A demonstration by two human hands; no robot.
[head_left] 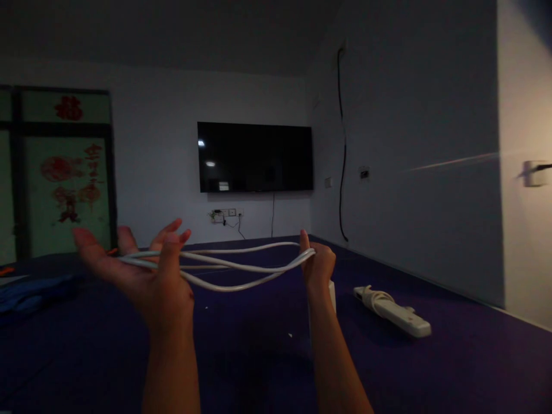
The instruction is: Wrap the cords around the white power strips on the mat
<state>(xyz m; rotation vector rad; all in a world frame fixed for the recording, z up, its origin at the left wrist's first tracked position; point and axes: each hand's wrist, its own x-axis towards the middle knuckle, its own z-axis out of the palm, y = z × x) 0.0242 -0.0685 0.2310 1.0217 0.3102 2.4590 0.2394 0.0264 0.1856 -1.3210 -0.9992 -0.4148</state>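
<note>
A white cable [241, 267], gathered in several long loops, stretches between my two hands above the dark blue surface. My left hand [159, 276] is palm up with its fingers spread, and the loops lie across the palm behind the thumb. At the other end, my right hand [318, 261] is closed round the loops, thumb pointing up. Behind my right wrist stands a white object [332, 294], mostly hidden, so its kind does not show. To the right lies a white power strip [401, 316] with its own cord wound round one end.
The dark blue surface [241, 345] reaches back to the walls. Blue cloth [34, 293] lies at the far left, near small orange items [6, 270]. A television [256, 158] hangs on the back wall, above sockets [226, 213]. A black cable [342, 172] runs down the right wall.
</note>
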